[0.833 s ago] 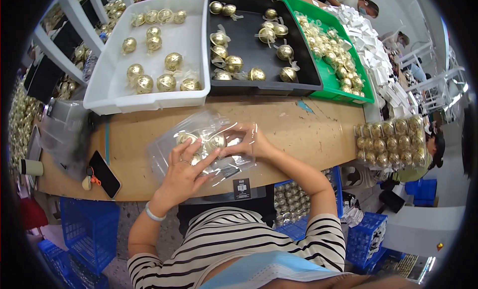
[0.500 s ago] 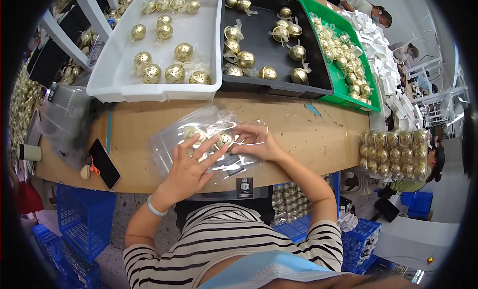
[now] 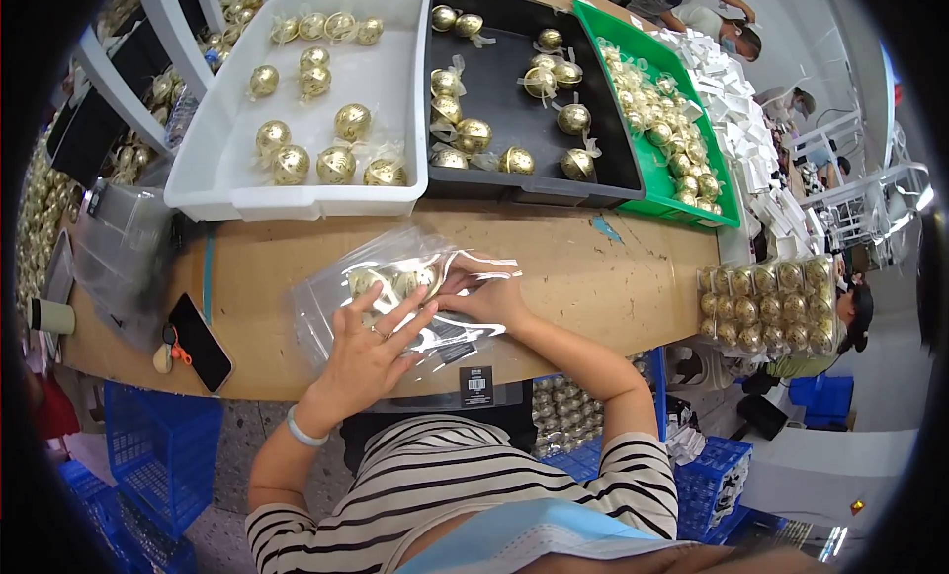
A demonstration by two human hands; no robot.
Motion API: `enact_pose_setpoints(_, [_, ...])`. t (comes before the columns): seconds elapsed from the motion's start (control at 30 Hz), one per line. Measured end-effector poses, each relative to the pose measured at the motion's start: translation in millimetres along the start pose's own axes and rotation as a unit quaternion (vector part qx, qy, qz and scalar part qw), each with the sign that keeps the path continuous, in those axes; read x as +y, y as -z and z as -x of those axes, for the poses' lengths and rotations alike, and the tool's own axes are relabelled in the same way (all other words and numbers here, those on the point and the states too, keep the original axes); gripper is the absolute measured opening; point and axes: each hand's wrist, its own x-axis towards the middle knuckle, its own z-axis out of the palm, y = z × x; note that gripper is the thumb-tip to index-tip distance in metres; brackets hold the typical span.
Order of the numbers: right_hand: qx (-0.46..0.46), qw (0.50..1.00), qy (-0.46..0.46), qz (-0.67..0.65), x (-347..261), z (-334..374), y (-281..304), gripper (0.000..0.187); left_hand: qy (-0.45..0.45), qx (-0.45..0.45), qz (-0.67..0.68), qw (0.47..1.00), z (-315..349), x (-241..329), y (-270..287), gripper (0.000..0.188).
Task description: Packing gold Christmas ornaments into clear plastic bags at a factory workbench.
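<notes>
A clear plastic bag [image 3: 331, 302] lies on the brown table in front of me, with gold ball ornaments in it. One gold ball ornament [image 3: 415, 280] sits at my right fingertips; another [image 3: 366, 280] is just left of it. My left hand [image 3: 374, 361] lies on the bag from the near side, its fingers spread over the film. My right hand [image 3: 489, 299] reaches into the bag's open right end, thumb and fingers curled against the nearer ball. Film and glare partly hide those fingertips. A black label [image 3: 475, 386] shows at the bag's lower edge.
Across the table's far side stand a white tray [image 3: 297, 206], a black tray [image 3: 534, 190] and a green tray [image 3: 707, 210] of gold ornaments. A tablet [image 3: 200, 342] and orange scissors [image 3: 178, 352] lie left. Packed ornaments [image 3: 766, 307] stand right. Blue crates [image 3: 163, 455] are below.
My right hand has moved slightly left, deeper into the bag's mouth, and the film now covers more of it. My left hand still rests on the bag. The whole view has shifted a little.
</notes>
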Motion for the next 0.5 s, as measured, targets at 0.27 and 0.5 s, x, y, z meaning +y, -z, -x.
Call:
enact_pose_setpoints(0.27, [0.028,0.982,-0.016,0.185,-82,-30,166,0.021,0.029,-0.027,-0.005,0.999,-2,8,8,0.071])
enact_pose_setpoints(0.5, [-0.228,0.85,-0.15,0.45,-21,-160,166,0.07,0.022,-0.042,-0.02,0.999,-7,12,11,0.072])
